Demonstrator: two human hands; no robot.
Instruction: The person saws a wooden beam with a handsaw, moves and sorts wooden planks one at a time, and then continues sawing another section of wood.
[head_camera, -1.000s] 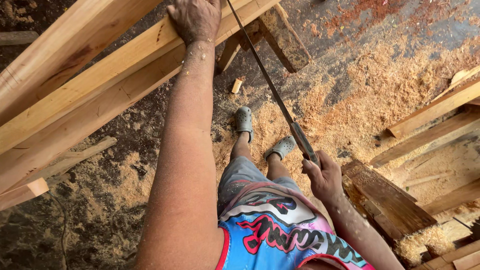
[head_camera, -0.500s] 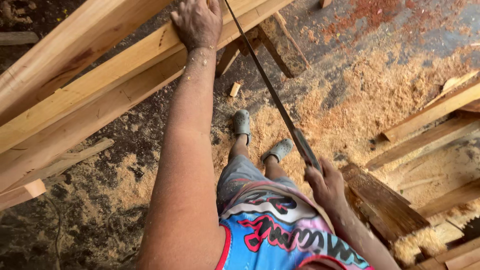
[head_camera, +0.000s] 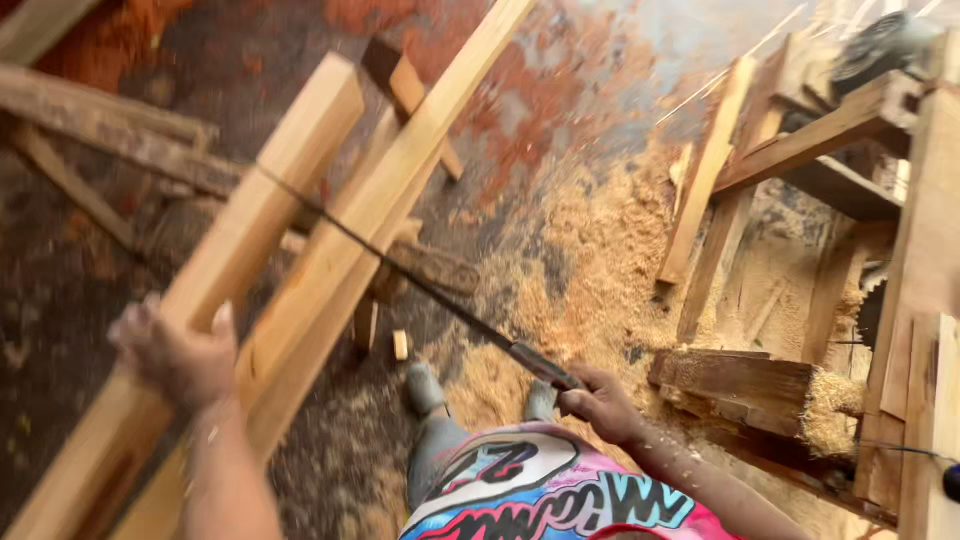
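Wooden beam (head_camera: 250, 240) gripped under left hand (head_camera: 180, 352); right hand (head_camera: 600, 402) clenches handsaw (head_camera: 420, 282) handle (blade crossing 2 beams).

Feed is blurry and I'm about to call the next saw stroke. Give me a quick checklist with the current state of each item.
1. Right hand on the saw handle: ok, closed around it.
2. Left hand steadying the beam: ok, it rests on the beam.
3. Left fingers apart from the blade: ok, the blade crosses further up.
4. Blade seated in a cut: cannot tell, motion blur.
5. Feet away from the blade's line: ok, on sawdust below it.
6. Beam support: cannot tell, ends out of view.
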